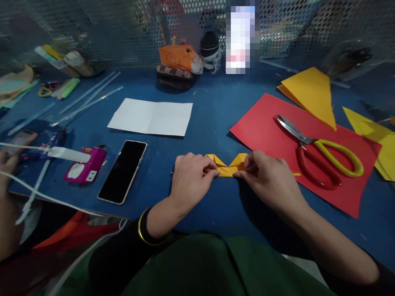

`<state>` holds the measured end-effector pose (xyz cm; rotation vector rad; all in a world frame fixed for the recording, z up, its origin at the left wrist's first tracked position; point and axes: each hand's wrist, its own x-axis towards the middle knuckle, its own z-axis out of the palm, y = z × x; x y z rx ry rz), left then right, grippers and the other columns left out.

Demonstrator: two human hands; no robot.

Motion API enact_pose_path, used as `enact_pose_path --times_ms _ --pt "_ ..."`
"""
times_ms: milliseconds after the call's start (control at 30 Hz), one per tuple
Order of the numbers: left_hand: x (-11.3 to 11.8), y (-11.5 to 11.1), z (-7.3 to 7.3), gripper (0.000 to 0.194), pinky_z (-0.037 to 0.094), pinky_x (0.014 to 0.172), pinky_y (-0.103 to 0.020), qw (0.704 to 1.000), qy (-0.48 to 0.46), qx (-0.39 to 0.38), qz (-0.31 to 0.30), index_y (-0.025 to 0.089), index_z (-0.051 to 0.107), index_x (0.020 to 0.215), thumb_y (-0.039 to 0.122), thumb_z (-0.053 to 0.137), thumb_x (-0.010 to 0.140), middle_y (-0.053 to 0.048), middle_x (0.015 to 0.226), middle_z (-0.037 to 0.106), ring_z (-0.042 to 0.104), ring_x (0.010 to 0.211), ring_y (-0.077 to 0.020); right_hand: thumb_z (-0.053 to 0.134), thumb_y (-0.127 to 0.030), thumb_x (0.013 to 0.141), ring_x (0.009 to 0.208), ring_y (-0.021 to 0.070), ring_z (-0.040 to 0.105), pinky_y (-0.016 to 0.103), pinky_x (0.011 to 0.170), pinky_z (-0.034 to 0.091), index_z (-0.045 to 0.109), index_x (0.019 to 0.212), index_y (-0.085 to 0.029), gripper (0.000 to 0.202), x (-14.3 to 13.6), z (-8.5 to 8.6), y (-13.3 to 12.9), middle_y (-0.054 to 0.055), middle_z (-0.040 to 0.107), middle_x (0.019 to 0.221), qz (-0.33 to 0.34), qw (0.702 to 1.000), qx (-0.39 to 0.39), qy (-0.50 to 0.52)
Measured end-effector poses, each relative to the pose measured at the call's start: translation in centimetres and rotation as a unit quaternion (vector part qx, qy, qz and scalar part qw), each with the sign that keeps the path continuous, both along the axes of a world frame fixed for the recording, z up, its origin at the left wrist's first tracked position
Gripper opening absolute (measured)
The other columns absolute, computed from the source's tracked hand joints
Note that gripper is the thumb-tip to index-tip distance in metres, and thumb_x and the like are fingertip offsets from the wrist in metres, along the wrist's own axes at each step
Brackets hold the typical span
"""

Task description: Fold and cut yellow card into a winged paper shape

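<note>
A small folded piece of yellow-orange paper (227, 170) lies at the table's front middle, with a V-shaped notch in its top edge. My left hand (193, 176) pinches its left end between thumb and fingers. Its right end is pinched by my right hand (270, 179). Beside my right hand, a red sheet (259, 127) bears scissors (304, 139) with one red and one yellow handle. Beyond my left hand is a white creased sheet (151, 117). The paper's two ends are partly hidden by my fingers.
A black phone (123, 172) and a magenta power socket (85, 164) with a white plug are at the left. Orange paper (311, 92) overlaps the red sheet. An orange pouch (179, 57) stands by the mesh panel. Another person's hand (9, 164) is at the far left.
</note>
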<state>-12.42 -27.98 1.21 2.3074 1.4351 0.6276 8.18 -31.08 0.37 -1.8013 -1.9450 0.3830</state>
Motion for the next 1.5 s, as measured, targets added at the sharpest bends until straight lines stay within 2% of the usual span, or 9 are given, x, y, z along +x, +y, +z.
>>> enact_pose_path --times_ms 167,333,467,667,800,967,1233,1400,1500 --pt "-0.8 -0.2 0.2 0.011 0.035 0.071 -0.036 0.999 0.030 0.033 0.002 0.025 0.070 0.076 0.026 0.075 0.086 0.004 0.072 0.070 0.058 0.075 -0.0186 0.068 -0.043 0.085 0.058 0.0187 0.060 0.034 0.062 0.036 0.050 0.076 -0.024 0.028 0.3 0.1 0.6 -0.001 0.069 0.069 0.003 0.999 -0.029 -0.014" --pt "-0.1 -2.3 0.7 0.020 0.039 0.080 -0.037 0.969 0.104 0.178 -0.134 0.019 0.071 0.105 0.019 0.052 0.099 -0.003 0.096 0.075 0.060 0.090 -0.0210 0.071 -0.035 0.084 0.067 0.0214 0.064 0.037 0.070 0.037 0.052 0.080 -0.023 0.023 0.3 0.2 0.6 -0.001 0.071 0.074 0.007 0.999 -0.040 -0.026" --pt "0.7 -3.2 0.7 0.035 0.040 0.093 -0.040 0.950 0.161 0.192 -0.187 0.010 0.064 0.122 0.034 0.053 0.100 -0.008 0.108 0.072 0.058 0.097 -0.0242 0.077 -0.030 0.080 0.068 0.0214 0.065 0.036 0.070 0.037 0.051 0.079 -0.023 0.027 0.1 0.3 0.6 -0.001 0.071 0.074 0.002 0.999 -0.035 -0.022" --pt "0.9 -3.2 0.2 0.057 0.041 0.101 -0.043 0.945 0.162 0.184 -0.216 0.004 0.062 0.123 0.052 0.062 0.092 -0.012 0.114 0.067 0.057 0.103 -0.0281 0.080 -0.028 0.077 0.064 0.0184 0.062 0.034 0.070 0.037 0.052 0.077 -0.022 0.028 -0.1 0.6 0.6 -0.003 0.069 0.071 -0.007 0.999 -0.036 -0.009" --pt "1.2 -3.3 0.2 0.060 0.047 0.095 -0.043 0.947 0.165 0.173 -0.213 0.001 0.063 0.117 0.055 0.058 0.093 -0.016 0.108 0.067 0.059 0.098 -0.0289 0.079 -0.027 0.077 0.065 0.0177 0.064 0.034 0.071 0.038 0.055 0.077 -0.022 0.025 0.3 0.9 0.5 -0.004 0.069 0.070 -0.013 0.998 -0.056 0.002" --pt "1.4 -3.6 0.1 0.065 0.045 0.102 -0.046 0.950 0.164 0.182 -0.193 -0.002 0.061 0.123 0.056 0.044 0.099 -0.020 0.115 0.067 0.061 0.105 -0.0307 0.075 -0.022 0.077 0.071 0.0187 0.067 0.031 0.067 0.039 0.061 0.077 -0.023 0.014 2.1 1.1 0.0 -0.004 0.070 0.071 -0.043 0.995 -0.089 0.033" --pt "1.3 -3.9 -0.1 0.086 0.028 0.118 -0.053 0.933 0.213 0.194 -0.214 -0.002 0.055 0.134 0.071 0.033 0.095 -0.016 0.109 0.066 0.061 0.103 -0.0280 0.071 -0.020 0.076 0.069 0.0185 0.064 0.030 0.064 0.036 0.061 0.076 -0.023 0.011 3.1 1.2 0.3 -0.003 0.069 0.070 -0.033 0.994 -0.106 -0.008" --pt "1.5 -4.0 -0.2 0.094 0.022 0.120 -0.057 0.938 0.220 0.167 -0.209 0.003 0.053 0.139 0.080 0.032 0.089 -0.012 0.105 0.065 0.060 0.099 -0.0269 0.068 -0.029 0.082 0.070 0.0193 0.064 0.033 0.068 0.035 0.062 0.079 -0.023 0.009 3.5 0.7 -0.3 -0.002 0.068 0.070 -0.030 0.998 -0.054 -0.034" --pt "1.6 -4.0 -0.1 0.094 0.022 0.120 -0.058 0.941 0.214 0.162 -0.204 0.003 0.054 0.138 0.080 0.030 0.090 -0.013 0.106 0.065 0.060 0.100 -0.0276 0.059 -0.039 0.090 0.068 0.0199 0.062 0.033 0.066 0.033 0.059 0.077 -0.022 0.022 4.7 0.3 -0.9 0.000 0.067 0.070 -0.028 0.997 -0.015 -0.067"
